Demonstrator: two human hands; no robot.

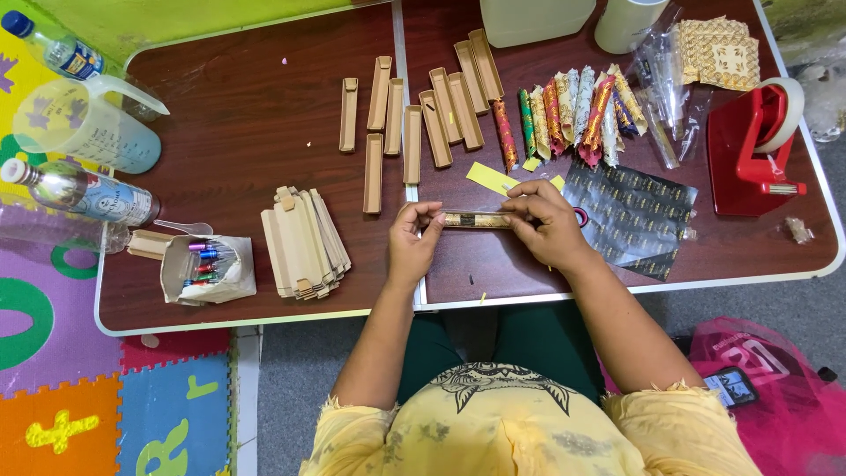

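My left hand (411,242) and my right hand (545,222) both grip a long narrow box (477,219), partly wrapped in dark patterned paper, held level just above the brown table (247,106). The left hand pinches its left end and the right hand covers its right end. A sheet of black patterned wrapping paper (631,216) lies to the right of my right hand. A yellow paper strip (492,177) lies just beyond the box.
Open tan narrow boxes (414,115) lie in rows at the table's middle. Wrapped colourful sticks (573,110) fan out at the back right. A stack of flat box lids (304,242), a packet of small vials (207,267), a red tape dispenser (753,145), a jug (88,123) and bottles (84,194) stand around.
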